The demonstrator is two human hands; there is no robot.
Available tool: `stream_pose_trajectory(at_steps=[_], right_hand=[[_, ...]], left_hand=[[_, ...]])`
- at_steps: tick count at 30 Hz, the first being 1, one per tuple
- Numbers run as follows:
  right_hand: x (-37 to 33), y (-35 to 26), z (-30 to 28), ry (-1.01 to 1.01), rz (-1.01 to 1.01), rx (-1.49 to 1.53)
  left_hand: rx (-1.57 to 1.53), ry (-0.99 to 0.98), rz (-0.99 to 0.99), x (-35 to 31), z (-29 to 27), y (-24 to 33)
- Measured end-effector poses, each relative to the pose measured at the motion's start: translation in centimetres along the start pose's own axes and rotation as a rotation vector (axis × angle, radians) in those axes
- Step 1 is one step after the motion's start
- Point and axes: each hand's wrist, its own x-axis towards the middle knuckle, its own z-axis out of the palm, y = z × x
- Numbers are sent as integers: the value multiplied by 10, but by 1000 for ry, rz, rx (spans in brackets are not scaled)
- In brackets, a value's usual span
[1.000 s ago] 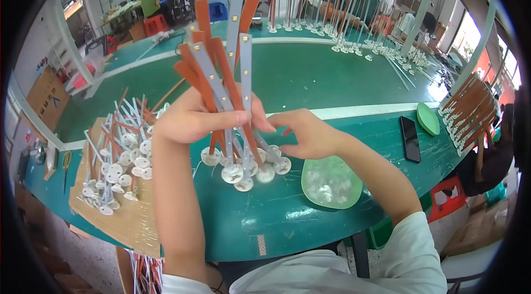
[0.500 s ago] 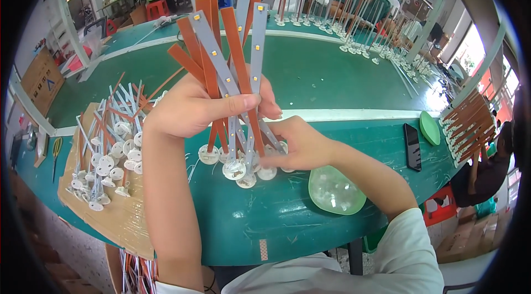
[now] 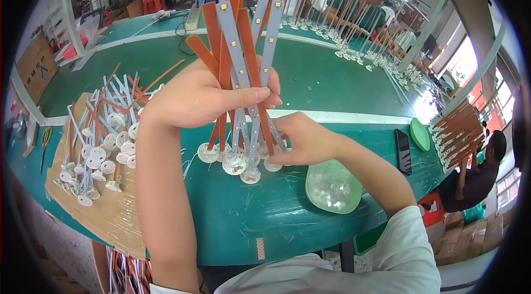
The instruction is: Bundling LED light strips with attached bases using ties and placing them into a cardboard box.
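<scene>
centrally, left hand (image 3: pixel 196 98) clamped round strips (image 3: pixel 236 53), right hand (image 3: pixel 307 139) at white bases (image 3: pixel 234 166), grip unclear, well inside green table edge (image 3: pixel 238 258)

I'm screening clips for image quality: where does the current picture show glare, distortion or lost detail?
Head view: the window at right is overexposed, and glare whitens the far right of the green table; head view: table edges bow and the picture's rim goes black; head view: the raised light strips look fairly sharp, but the green tray holds pale contents too washed out to identify.

Left fingers (image 3: pixel 255 94) gripping strips (image 3: pixel 234 45), right fingers (image 3: pixel 286 157) at white discs (image 3: pixel 234 166)
</scene>
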Motion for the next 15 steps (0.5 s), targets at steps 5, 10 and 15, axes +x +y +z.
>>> stream_pose_trajectory(at_steps=[5, 10, 15], right_hand=[[2, 20, -1, 27, -124, 176], [8, 10, -5, -159, 58, 85], [6, 10, -4, -96, 92, 90]], left_hand=[[-7, -10, 3, 1, -1, -1], [-35, -101, 47, -1, -9, -6], [-81, -40, -17, -4, -7, 2]])
